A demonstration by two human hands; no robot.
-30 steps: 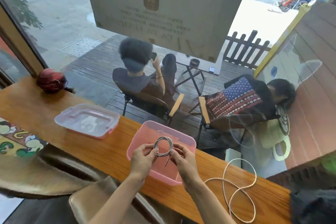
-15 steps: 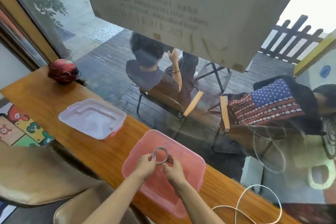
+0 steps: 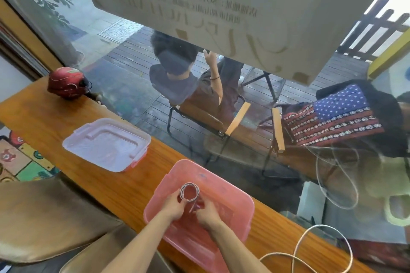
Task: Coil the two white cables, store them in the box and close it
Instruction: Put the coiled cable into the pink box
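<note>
Two white cables: one coil (image 3: 189,191) held over the box, one loose cable (image 3: 299,248) on the counter (image 3: 55,122). One pink box (image 3: 233,208), one lid (image 3: 106,144), one red helmet (image 3: 66,82). Two hands: left (image 3: 174,205), right (image 3: 207,214). Two people sit outside the window.

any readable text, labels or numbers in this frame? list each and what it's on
Window poster: several lines of print and large characters, seen mirrored from behind through the sheet and blurred; none can be read reliably.
Play mat at left: cartoon shapes only, no legible characters.
Red helmet: a pale mark on top, too small to read.
Pink box, clear lid, coiled cable: no markings visible.
</note>
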